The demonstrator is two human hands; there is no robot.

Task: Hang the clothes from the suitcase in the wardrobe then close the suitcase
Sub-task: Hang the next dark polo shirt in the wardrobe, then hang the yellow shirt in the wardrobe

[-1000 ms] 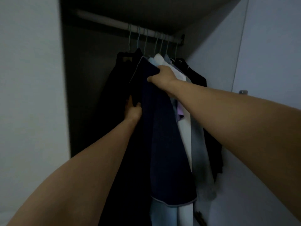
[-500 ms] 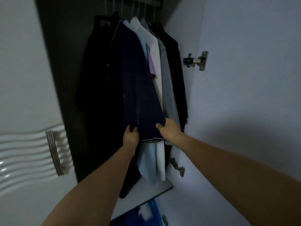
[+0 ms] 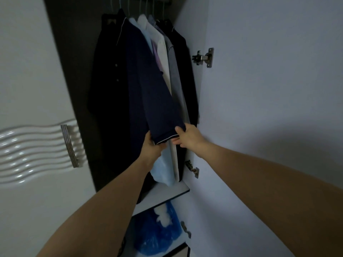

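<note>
Both hands slid down from collar to hem: left hand [image 3: 150, 145] and right hand [image 3: 187, 138] pinch soft, light navy polo shirt [image 3: 148, 80] hem.

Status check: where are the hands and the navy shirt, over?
Left hand and right hand both grip the hem of the navy shirt. Shirt hangs among the other clothes in the wardrobe. Suitcase out of view. Nothing blocking.

Shelf [image 3: 173, 191] — bare, seemingly; bag [image 3: 157, 236] beneath.
</note>
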